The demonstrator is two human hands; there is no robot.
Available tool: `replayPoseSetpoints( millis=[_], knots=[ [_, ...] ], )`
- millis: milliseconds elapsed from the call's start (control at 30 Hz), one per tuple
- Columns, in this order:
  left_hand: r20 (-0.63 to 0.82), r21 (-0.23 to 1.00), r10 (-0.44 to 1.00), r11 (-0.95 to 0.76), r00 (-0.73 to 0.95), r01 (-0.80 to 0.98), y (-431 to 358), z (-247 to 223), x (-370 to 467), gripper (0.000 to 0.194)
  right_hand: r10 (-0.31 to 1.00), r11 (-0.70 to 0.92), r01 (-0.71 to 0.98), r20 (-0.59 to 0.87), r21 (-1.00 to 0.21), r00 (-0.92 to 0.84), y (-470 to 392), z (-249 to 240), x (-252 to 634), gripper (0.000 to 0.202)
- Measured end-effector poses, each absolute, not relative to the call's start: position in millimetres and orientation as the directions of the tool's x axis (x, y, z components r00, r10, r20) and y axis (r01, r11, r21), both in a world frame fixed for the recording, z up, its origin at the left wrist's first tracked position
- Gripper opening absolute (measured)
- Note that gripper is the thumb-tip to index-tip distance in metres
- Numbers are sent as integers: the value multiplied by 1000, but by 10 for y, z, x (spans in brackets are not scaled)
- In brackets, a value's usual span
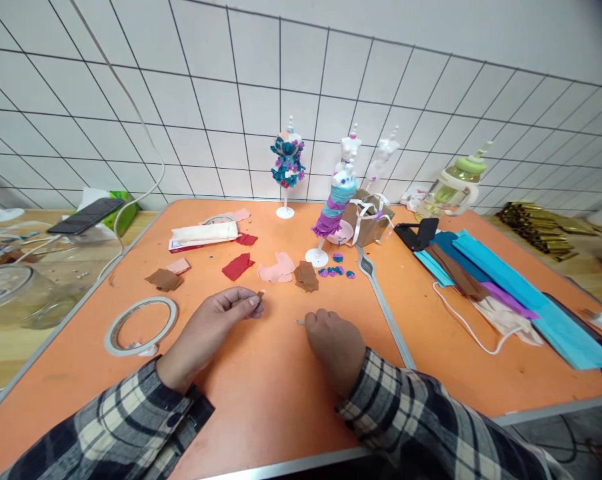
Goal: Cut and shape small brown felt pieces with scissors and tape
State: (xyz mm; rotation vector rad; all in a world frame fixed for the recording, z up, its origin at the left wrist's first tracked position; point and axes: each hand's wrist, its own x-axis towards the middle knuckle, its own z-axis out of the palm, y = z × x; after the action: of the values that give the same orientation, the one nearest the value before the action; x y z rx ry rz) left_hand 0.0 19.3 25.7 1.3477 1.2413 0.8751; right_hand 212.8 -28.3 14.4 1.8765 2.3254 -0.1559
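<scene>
My left hand [221, 320] pinches a small piece of brown crepe paper [261, 295] between thumb and forefinger, just above the orange table. To its right, my right hand [333, 343] is closed, knuckles up, around a thin tool. Only its slim grey tip [299, 322] shows, so its kind is hidden. Beyond my hands lie a brown paper stack [307, 276], pink paper pieces [278, 268] and red paper pieces [237, 266]. Small blue and purple paper bits [337, 271] lie by the base of a mini dress form [335, 200] wrapped in blue and purple paper.
A tape roll [111, 333] lies left of my left hand, near brown paper scraps [165, 280]. A second decorated dress form [287, 162] stands at the back. On the right are a grey strap [388, 310], blue paper strips [521, 287], a black phone stand [421, 235] and a bottle [453, 187].
</scene>
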Motion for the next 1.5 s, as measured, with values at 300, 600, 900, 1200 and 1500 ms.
replayPoseSetpoints(
  millis=[300, 600, 900, 1200, 1500],
  knots=[
    [-133, 968, 978, 93, 161, 233, 205, 239, -9, 31, 939, 315, 878, -14, -361, -343, 12, 16, 2367, 25],
    [-141, 969, 973, 98, 183, 226, 199, 249, -6, 27, 948, 314, 916, 23, -248, -319, -7, 73, 2500, 17],
    [-121, 964, 969, 62, 218, 259, 201, 219, 6, 29, 943, 279, 960, -182, -22, -279, -121, 183, 2270, 21],
    [-167, 984, 961, 148, 218, 98, 171, 200, 8, 30, 934, 334, 942, -144, 24, -328, -182, 131, 2228, 22],
    [-149, 935, 968, 204, 201, -289, 332, -65, 17, 30, 953, 294, 892, 42, -342, -299, 66, -35, 2361, 9]
  ],
)
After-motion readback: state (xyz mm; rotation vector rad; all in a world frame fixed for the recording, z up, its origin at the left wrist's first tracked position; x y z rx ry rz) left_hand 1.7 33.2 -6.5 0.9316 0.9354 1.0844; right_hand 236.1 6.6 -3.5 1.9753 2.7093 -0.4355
